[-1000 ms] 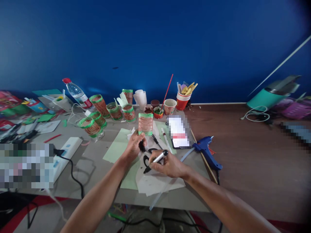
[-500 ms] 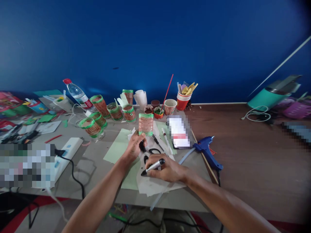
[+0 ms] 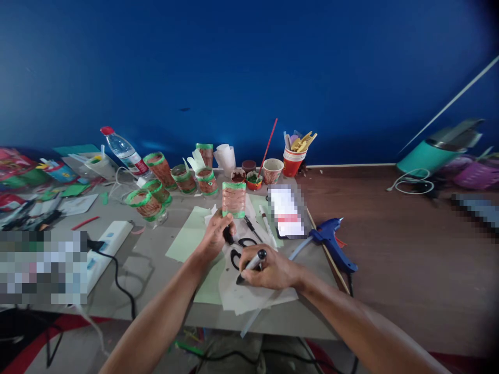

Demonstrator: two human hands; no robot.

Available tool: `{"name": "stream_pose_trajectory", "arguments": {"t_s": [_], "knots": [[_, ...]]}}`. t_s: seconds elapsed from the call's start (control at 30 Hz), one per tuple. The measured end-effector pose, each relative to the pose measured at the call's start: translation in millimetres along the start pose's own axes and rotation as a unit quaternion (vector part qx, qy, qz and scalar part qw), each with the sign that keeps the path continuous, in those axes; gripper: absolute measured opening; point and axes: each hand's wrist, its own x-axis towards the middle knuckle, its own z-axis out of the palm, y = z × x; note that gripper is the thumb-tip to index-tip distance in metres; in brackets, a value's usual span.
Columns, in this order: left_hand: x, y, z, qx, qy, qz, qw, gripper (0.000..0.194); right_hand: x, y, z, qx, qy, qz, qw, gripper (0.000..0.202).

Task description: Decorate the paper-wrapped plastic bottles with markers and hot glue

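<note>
My right hand (image 3: 268, 269) grips a silver-and-black marker (image 3: 256, 259), its dark tip pointing down at the white paper (image 3: 239, 298). My left hand (image 3: 217, 232) is closed on a small black object (image 3: 228, 236), mostly covered by the fingers. Right behind the left fingertips stands a clear plastic cup (image 3: 234, 200), painted brown with green bands. Two black loops, which look like scissors handles (image 3: 247, 242), lie on the paper between my hands. Beyond them are a black pen (image 3: 253, 228) and a white pen (image 3: 268, 226). Pale green paper (image 3: 185, 236) lies beneath.
At the right lies a blue glue gun (image 3: 334, 244) with a clear glue stick. A phone (image 3: 288, 213) rests behind my right hand. Several painted cups (image 3: 158, 169), a bottle (image 3: 127, 153) and a paint pot with a red brush (image 3: 254, 182) stand behind. A power strip (image 3: 111, 244) lies left.
My right hand has shifted slightly right, and the marker is now tilted more steeply. The left hand and the painted cup have stayed in place.
</note>
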Motion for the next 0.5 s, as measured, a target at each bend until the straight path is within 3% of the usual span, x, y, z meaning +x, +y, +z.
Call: {"name": "stream_pose_trajectory", "arguments": {"t_s": [0.2,0.5], "knots": [[-6,10,2.4,0.087,-0.035,0.044,0.995,0.049,0,8,-8,0.132,0.140,0.023,0.981,0.026],[-2,7,1.6,-0.024,-0.027,0.017,0.999,0.037,2,24,-9,0.257,0.235,0.039,0.937,0.043]]}}
